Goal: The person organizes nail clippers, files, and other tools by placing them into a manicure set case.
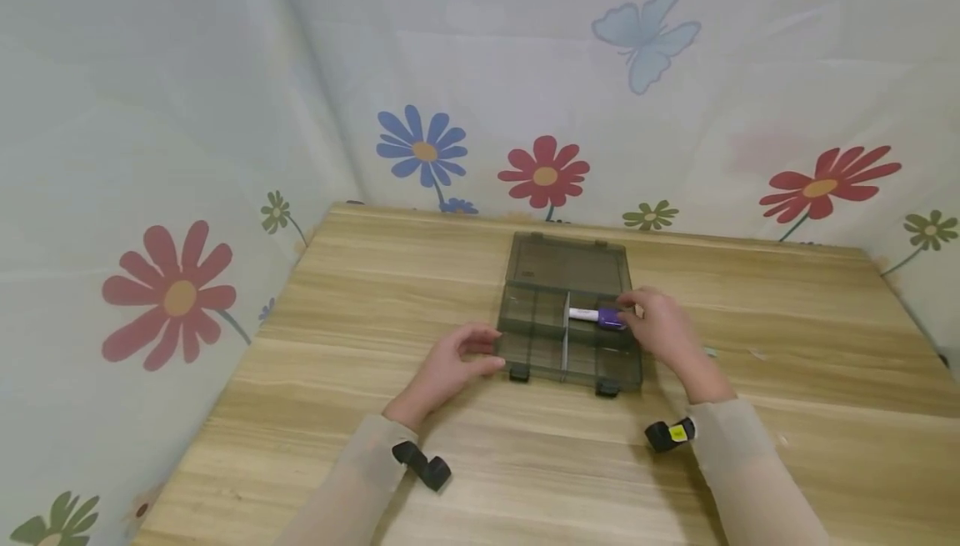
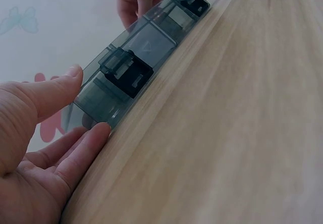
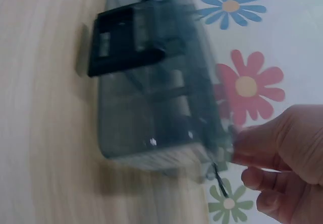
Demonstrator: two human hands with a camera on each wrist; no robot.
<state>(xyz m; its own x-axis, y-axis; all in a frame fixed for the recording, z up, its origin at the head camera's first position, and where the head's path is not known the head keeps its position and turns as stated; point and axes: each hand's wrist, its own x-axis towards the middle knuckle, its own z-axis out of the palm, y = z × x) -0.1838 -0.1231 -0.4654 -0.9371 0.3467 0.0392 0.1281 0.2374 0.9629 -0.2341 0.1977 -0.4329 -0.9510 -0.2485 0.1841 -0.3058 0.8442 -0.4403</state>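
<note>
A smoky see-through compartment box lies open on the wooden table, its lid tilted back. My right hand pinches a white marker with a purple end over the box's far right compartment. My left hand rests against the box's left end. In the left wrist view its thumb lies on the rim and a finger at the base corner of the box. The right wrist view is blurred, with the box beside my right hand.
Two black latches stick out from the box's front wall. Flowered cloth walls in the table at the left and back. Bare wood stretches on both sides of the box and in front of it. Small scraps lie to the right.
</note>
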